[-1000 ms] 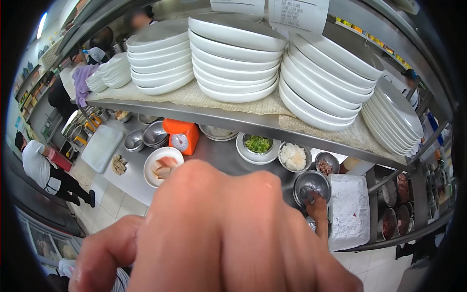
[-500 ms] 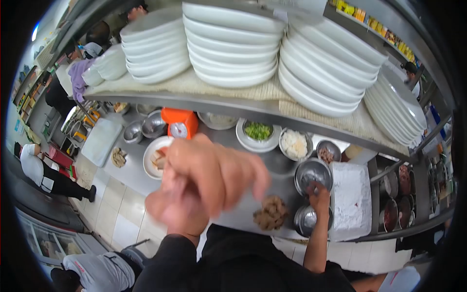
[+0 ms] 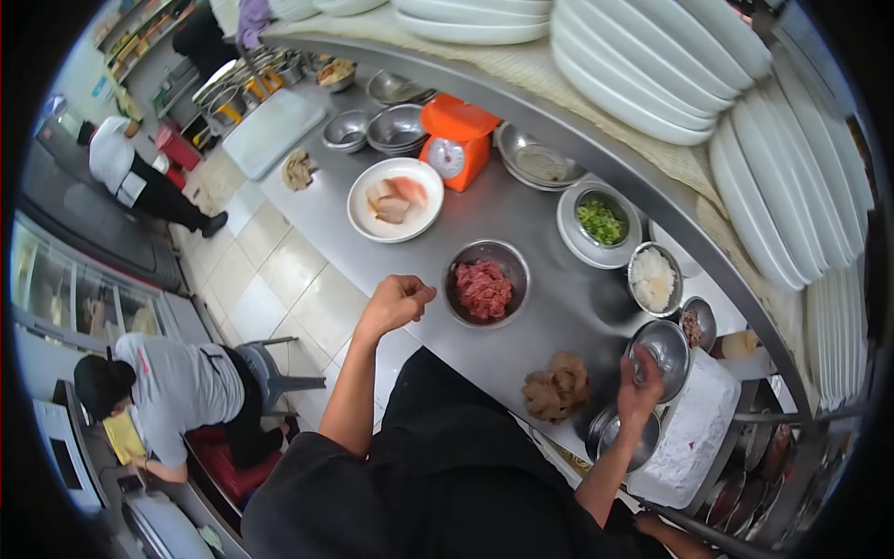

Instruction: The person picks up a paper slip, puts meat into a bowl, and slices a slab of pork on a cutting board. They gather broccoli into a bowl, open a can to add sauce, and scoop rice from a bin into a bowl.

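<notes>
My left hand (image 3: 399,303) hovers just left of a metal bowl (image 3: 523,270) of red raw meat (image 3: 482,290); its fingers are curled in, and nothing shows between them. Down on the right, my right hand (image 3: 641,387) is at the near rim of a shiny metal bowl (image 3: 666,349), thumb outside the rim and fingers over the inside. Below that hand, more metal bowls (image 3: 615,433) are nested together. A brownish pile of food (image 3: 557,387) lies on the steel counter (image 3: 419,256) between my hands.
A white plate (image 3: 358,219) of pale slices, an orange scale (image 3: 461,130) and bowls of chopped greens (image 3: 601,222) and white food (image 3: 654,281) line the counter. Above runs a shelf (image 3: 652,182) with stacked white plates (image 3: 643,65). A person (image 3: 186,391) sits at lower left.
The view has swung, bringing the bowl of red meat into sight. My left hand has dropped from close before the camera to beside that bowl. My right hand stays at the metal bowl.
</notes>
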A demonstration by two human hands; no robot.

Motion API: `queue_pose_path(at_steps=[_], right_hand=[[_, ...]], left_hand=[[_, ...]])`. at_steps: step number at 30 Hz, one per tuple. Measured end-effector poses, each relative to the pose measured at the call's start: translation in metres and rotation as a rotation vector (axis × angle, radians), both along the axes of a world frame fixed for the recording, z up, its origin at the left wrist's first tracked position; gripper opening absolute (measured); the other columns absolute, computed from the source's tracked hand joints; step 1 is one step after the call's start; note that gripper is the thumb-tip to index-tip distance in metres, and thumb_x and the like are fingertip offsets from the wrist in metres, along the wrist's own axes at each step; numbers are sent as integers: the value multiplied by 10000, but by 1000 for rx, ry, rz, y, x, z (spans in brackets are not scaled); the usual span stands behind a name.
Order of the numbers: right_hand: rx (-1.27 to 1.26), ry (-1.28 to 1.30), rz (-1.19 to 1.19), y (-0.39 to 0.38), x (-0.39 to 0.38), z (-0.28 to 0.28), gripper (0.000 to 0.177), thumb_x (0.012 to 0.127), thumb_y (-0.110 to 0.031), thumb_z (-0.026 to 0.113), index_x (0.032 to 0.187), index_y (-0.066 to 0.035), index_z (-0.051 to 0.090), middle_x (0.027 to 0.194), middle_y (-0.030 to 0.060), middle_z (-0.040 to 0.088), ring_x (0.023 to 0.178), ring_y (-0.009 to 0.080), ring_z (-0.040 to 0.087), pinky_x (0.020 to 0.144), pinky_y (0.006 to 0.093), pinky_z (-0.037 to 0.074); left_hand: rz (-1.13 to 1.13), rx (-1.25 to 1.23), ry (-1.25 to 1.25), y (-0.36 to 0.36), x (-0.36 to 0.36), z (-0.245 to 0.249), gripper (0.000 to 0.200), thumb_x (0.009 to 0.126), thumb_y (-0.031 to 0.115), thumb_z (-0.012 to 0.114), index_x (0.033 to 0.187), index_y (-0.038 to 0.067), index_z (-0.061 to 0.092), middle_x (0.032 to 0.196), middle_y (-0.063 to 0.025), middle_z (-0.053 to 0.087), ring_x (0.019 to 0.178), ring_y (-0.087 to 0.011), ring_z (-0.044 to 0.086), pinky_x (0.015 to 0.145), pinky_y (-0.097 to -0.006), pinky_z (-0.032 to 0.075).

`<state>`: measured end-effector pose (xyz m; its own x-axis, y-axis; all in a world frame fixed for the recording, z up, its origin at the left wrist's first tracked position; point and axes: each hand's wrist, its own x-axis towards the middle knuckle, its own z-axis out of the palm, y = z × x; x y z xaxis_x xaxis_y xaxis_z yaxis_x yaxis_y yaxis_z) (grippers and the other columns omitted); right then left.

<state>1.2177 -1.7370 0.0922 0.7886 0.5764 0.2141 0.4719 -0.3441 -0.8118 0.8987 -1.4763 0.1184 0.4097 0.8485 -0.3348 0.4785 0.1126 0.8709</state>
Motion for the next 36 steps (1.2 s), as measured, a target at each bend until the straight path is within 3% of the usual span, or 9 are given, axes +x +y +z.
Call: queue_pose_path(at_steps=[4,6,8,12,20,25,27,29,36], right_hand=[[-1,-40,330,78,-51,29,323,733,-45,684,1048,-6,621,1042,143,628,994,262,585,895,331,428],[0,-43,414,107,-88,56,335,719,-41,694,1046,-15,625,1039,142,628,996,272,584,889,336,436],[65,-117,439,141,-104,99,348,705,-38,703,1044,-24,629,1035,142,628,999,281,583,882,342,445],[345,-453,588,191,-122,197,371,650,-44,746,1006,-18,646,1012,133,635,969,273,592,851,352,467],[833,-1352,244,236,-155,451,216,750,4,608,964,-10,628,911,93,655,854,186,614,761,280,461],[517,-1171,471,286,-168,575,282,845,-216,588,1055,-35,638,956,62,646,855,148,584,757,265,472],[570,-1094,479,319,-201,587,208,794,-129,604,921,29,650,798,92,670,738,156,608,666,277,496],[201,-1122,481,343,-224,601,311,796,-192,600,1042,-6,637,936,119,664,857,201,624,767,276,494],[-401,-1204,417,494,-245,611,458,731,-361,578,1043,-30,632,1014,139,632,874,249,597,744,368,491]], left_hand=[[-53,157,249,6,-33,-21,316,811,289,617,797,-24,654,599,-96,608,569,-156,583,563,-297,465],[-118,197,314,28,-49,-18,361,787,332,617,812,-26,653,715,-224,624,680,-330,618,654,-400,475],[-163,230,321,60,-68,-36,364,779,339,626,753,-24,636,714,-228,613,675,-349,612,626,-415,468],[-173,71,18,112,-92,-13,307,799,289,638,857,-11,669,669,-95,646,652,-150,625,632,-291,491],[-400,197,-354,185,-108,87,276,871,218,604,959,-43,621,765,-65,652,710,-119,608,676,-252,481],[-478,117,-462,182,-114,82,226,891,184,581,954,-30,617,770,-63,648,720,-111,609,676,-255,489],[-482,61,-476,175,-110,72,224,892,183,580,957,-29,616,774,-62,647,721,-113,610,677,-256,490],[-531,10,-464,168,-104,51,217,896,180,573,961,-23,614,785,-56,643,737,-119,611,686,-257,490],[-492,-116,-487,126,-108,31,241,898,253,571,882,16,615,745,-30,625,690,-98,591,668,-257,481]])
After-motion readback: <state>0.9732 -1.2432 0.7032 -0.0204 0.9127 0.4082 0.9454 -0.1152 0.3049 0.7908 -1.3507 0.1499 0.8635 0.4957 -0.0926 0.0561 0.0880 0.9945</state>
